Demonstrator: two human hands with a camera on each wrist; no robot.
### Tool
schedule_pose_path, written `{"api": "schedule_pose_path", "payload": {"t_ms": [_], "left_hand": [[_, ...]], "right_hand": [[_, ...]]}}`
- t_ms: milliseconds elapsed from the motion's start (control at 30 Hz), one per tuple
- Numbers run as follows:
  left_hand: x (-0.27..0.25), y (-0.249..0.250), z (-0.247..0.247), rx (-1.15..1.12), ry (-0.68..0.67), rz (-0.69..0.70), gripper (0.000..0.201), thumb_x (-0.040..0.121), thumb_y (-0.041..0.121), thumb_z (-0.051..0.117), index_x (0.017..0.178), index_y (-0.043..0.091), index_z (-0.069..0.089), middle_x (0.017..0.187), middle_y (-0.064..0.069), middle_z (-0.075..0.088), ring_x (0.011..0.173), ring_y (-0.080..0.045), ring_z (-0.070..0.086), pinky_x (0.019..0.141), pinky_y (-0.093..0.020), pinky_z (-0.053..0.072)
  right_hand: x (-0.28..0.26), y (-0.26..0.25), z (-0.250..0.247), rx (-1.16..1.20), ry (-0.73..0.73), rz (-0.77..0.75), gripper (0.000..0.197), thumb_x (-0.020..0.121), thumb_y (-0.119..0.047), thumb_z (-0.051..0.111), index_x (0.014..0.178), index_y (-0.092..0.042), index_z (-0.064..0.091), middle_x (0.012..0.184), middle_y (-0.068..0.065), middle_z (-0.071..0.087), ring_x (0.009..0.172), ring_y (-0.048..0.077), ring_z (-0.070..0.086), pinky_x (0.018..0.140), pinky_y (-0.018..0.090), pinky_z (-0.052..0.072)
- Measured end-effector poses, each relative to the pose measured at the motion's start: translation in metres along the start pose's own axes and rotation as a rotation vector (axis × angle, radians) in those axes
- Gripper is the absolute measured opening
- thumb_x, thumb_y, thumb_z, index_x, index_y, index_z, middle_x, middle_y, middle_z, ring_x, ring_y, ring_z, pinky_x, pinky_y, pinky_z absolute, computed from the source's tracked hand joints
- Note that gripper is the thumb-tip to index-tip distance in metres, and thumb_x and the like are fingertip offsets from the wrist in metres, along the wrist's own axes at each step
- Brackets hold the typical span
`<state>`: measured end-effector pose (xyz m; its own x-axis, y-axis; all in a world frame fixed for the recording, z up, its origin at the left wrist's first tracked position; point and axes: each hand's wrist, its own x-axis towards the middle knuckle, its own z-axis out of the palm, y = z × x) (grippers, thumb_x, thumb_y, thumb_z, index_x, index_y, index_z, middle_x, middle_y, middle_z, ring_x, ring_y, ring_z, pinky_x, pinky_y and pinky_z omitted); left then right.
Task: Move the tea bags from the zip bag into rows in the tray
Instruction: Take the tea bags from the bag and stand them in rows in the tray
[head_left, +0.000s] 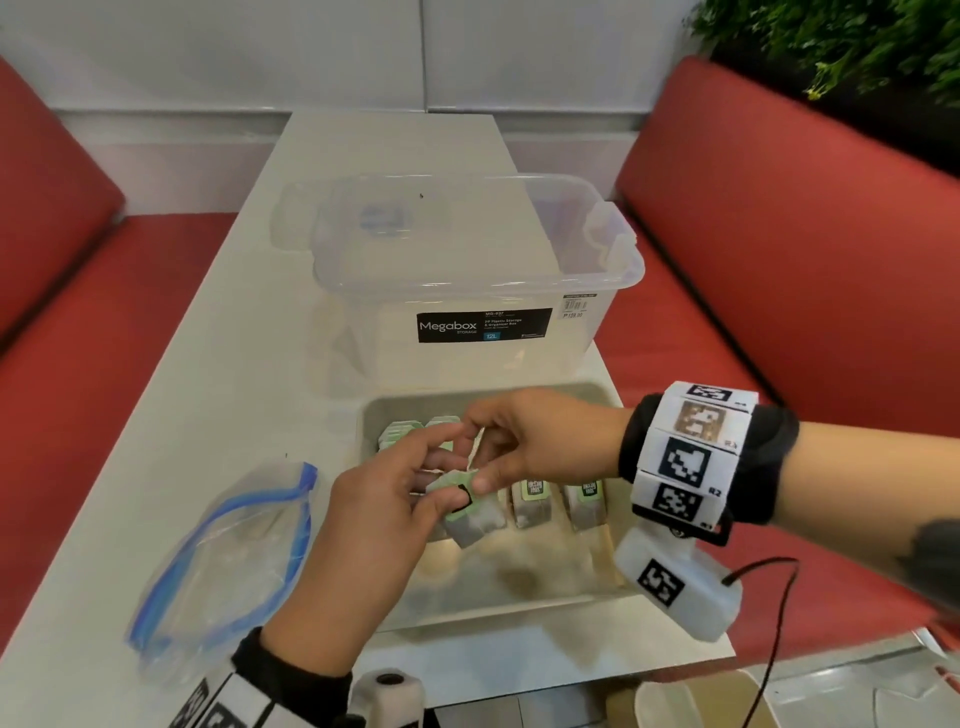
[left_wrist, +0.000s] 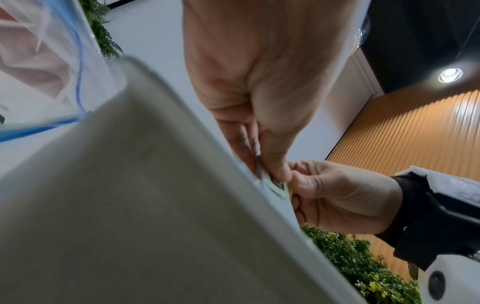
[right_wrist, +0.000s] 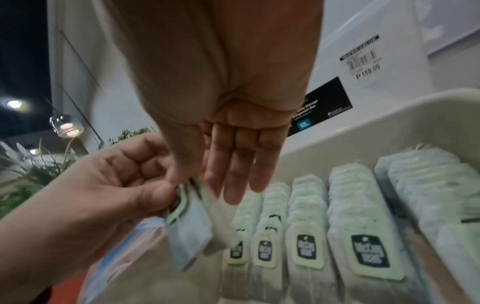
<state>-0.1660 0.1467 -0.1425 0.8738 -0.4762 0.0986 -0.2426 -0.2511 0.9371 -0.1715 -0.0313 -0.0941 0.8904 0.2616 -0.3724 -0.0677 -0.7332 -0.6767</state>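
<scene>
Tea bags (head_left: 470, 512): small bunch, perhaps 2, pinched jointly by left hand (head_left: 374, 525) and right hand (head_left: 524, 441) above tray (head_left: 519, 605). Rows of bags (right_wrist: 363, 236) lie inside. Zip bag (head_left: 228, 561) lies left of tray.

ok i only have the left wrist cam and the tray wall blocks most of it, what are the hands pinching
Observer: Tea bags. The left hand and right hand both pinch them at the tags, and what looks like two bags hang over the tray.
Operator: any rows in there yet
Observer: Yes, the right wrist view shows several rows lying side by side.
Operator: and the zip bag
Observer: The zip bag lies on the table left of the tray. It is too blurred to tell if any bags remain inside.
</scene>
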Motion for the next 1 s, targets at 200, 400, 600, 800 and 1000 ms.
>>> {"api": "schedule_pose_path", "payload": {"t_ms": [200, 400, 600, 800, 1000], "left_hand": [[-0.002, 0.005, -0.008, -0.036, 0.094, -0.012, 0.065, 0.072, -0.007, 0.072, 0.100, 0.048, 0.055, 0.080, 0.011, 0.070, 0.071, -0.002, 0.067, 0.069, -0.010, 0.051], [-0.003, 0.000, -0.017, 0.173, 0.133, 0.092, 0.047, 0.072, 0.000, 0.075, 0.071, 0.046, 0.065, 0.081, 0.021, 0.068, 0.073, 0.002, 0.064, 0.071, -0.008, 0.046], [-0.002, 0.002, -0.007, 0.291, 0.034, 0.177, 0.044, 0.071, -0.001, 0.076, 0.065, 0.042, 0.065, 0.108, 0.025, 0.056, 0.098, 0.016, 0.053, 0.078, 0.003, 0.035], [0.003, 0.004, -0.001, 0.319, -0.056, 0.142, 0.043, 0.072, 0.008, 0.076, 0.063, 0.047, 0.062, 0.111, 0.034, 0.049, 0.096, 0.015, 0.051, 0.082, 0.001, 0.034], [0.006, 0.007, 0.001, 0.323, -0.072, 0.161, 0.036, 0.072, 0.011, 0.077, 0.065, 0.044, 0.064, 0.090, 0.034, 0.061, 0.091, 0.016, 0.053, 0.074, 0.002, 0.032]], "right_hand": [[-0.002, 0.004, 0.003, 0.107, 0.174, -0.007, 0.018, 0.081, -0.008, 0.071, 0.086, -0.024, 0.064, 0.070, 0.003, 0.070, 0.060, 0.010, 0.062, 0.070, 0.027, 0.054], [-0.006, 0.013, -0.004, 0.222, 0.229, 0.019, 0.024, 0.090, 0.000, 0.057, 0.078, -0.021, 0.052, 0.062, 0.001, 0.062, 0.058, 0.013, 0.062, 0.056, 0.022, 0.047], [-0.007, 0.015, -0.003, 0.161, 0.329, -0.030, 0.028, 0.083, -0.003, 0.067, 0.072, -0.026, 0.056, 0.069, -0.008, 0.060, 0.062, 0.007, 0.055, 0.064, 0.024, 0.046], [-0.007, 0.016, -0.004, 0.171, 0.363, -0.067, 0.029, 0.083, -0.001, 0.066, 0.073, -0.026, 0.056, 0.069, -0.004, 0.061, 0.065, 0.012, 0.059, 0.070, 0.032, 0.052], [-0.009, 0.012, -0.005, 0.154, 0.357, -0.082, 0.027, 0.078, -0.005, 0.073, 0.071, -0.028, 0.059, 0.072, 0.001, 0.059, 0.066, 0.011, 0.052, 0.070, 0.031, 0.049]]}}
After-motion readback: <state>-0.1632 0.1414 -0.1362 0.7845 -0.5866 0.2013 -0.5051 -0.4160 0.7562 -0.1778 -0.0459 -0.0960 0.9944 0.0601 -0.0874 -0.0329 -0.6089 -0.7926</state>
